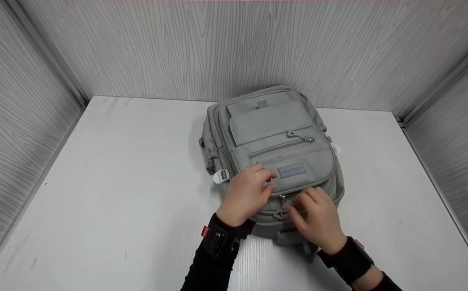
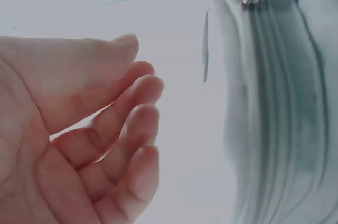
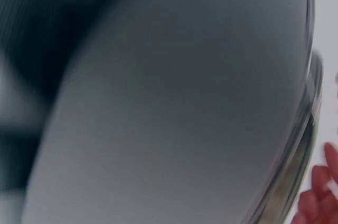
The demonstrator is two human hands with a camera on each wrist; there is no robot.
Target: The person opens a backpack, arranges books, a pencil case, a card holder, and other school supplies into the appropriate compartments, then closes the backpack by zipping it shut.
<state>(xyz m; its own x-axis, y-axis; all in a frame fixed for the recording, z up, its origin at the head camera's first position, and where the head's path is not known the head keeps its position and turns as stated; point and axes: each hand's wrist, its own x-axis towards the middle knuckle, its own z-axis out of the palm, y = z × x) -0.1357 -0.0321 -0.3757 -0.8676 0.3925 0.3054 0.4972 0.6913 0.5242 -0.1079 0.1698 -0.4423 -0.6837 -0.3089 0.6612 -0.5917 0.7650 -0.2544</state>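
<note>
A grey backpack lies front side up, its base toward the person. My left hand hovers over its lower left front, beside the sewn label. In the left wrist view its fingers are loosely bent, thumb near the index finger, with nothing between them. My right hand is over the bag's near right end, fingers bent and thumb beside a zipper pull. The right wrist view shows the bag's fabric close up, with fingertips at the right edge, holding nothing visible.
The bag stands on a white table with wood-grain panels behind and at both sides. A white buckle sticks out at the bag's left side. A strap trails from the near end, and another zipper pull lies on the front pocket.
</note>
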